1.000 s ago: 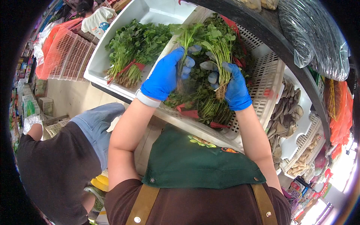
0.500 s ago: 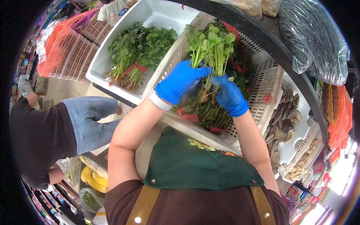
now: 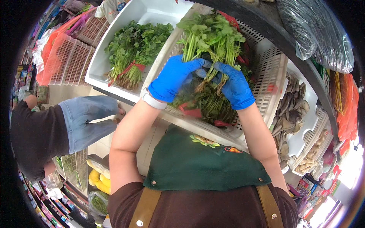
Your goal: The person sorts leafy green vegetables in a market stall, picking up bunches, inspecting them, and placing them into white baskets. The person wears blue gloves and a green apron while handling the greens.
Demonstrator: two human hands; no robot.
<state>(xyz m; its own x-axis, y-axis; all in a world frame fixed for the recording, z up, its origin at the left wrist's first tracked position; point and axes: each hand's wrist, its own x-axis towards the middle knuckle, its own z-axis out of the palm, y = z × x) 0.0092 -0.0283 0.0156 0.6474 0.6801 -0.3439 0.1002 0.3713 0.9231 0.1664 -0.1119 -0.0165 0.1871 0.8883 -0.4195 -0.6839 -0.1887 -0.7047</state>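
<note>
Both my hands wear blue gloves and hold one bunch of leafy green herbs point(image 3: 213, 38) upright over a white slotted crate point(image 3: 266, 79). My left hand point(image 3: 173, 78) wraps the stems from the left. My right hand point(image 3: 234, 85) grips the lower stems and roots from the right. More bundled greens tied with red bands point(image 3: 205, 106) lie in the crate under my hands.
A white tray point(image 3: 102, 72) at the left holds tied herb bunches point(image 3: 131, 49). Mushrooms point(image 3: 291, 110) fill a tray at the right. A pink crate point(image 3: 66, 59) stands at far left. Another person point(image 3: 49, 133) in jeans bends low at my left. Clear bags point(image 3: 323, 34) lie on the dark shelf above.
The herb bunch has come up higher in both hands, and my hands have closed together around its stems. The person at the left has bent further down.
</note>
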